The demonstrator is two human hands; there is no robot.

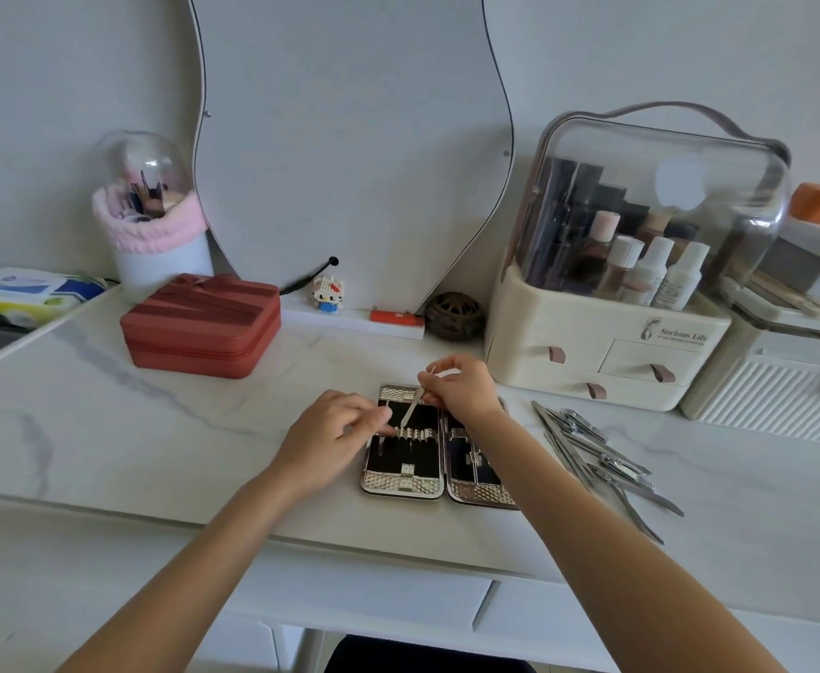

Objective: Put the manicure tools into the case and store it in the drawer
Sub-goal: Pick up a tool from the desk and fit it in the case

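Note:
An open manicure case (400,482) with silver textured edges and a black lining lies flat on the white marble table. My right hand (461,388) pinches a thin metal tool (411,408), its tip pointing down at the strap row in the left half of the case. My left hand (330,437) rests at the case's left edge, its fingertips at the elastic straps. A pile of several steel manicure tools (602,459) lies on the table to the right of the case. A white drawer front (364,599) shows below the table edge.
A red zip box (201,325) stands at the back left. A cream cosmetics organiser (607,342) with a clear lid and small drawers stands at the back right. A wavy mirror (349,138), a small figurine (327,293) and a brush cup (155,235) line the wall.

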